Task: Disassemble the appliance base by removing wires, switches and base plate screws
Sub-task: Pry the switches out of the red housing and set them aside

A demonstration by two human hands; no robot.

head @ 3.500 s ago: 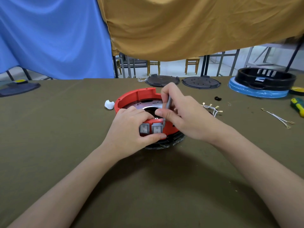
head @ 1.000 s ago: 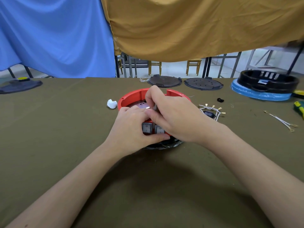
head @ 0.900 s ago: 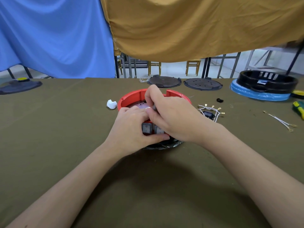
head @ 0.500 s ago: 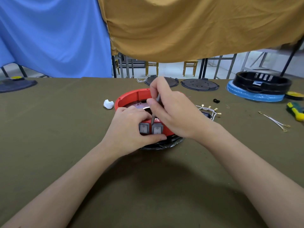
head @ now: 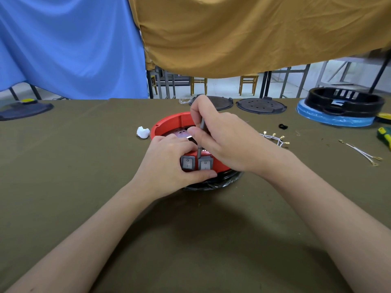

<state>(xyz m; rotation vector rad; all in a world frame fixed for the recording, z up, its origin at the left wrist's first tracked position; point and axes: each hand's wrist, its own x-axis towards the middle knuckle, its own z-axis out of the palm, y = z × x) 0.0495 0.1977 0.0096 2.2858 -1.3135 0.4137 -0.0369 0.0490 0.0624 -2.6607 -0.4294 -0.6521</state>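
A round red appliance base lies on the olive table, with a black part under its near edge. Two grey rocker switches sit side by side in its near wall. My left hand grips that wall, fingers over the rim and thumb under the switches. My right hand pinches a thin grey tool held nearly upright, its tip at the top edge of the right switch. The inside of the base is mostly hidden by my hands.
Loose white wires with brass terminals lie right of the base, another pair further right. A white lump sits left. Two dark round plates, a black ring on a blue disc and a green screwdriver are at the back right.
My right hand, bent low over the switches a second ago, has raised the grey tool upright again with its tip at the right switch. My left hand keeps its hold.
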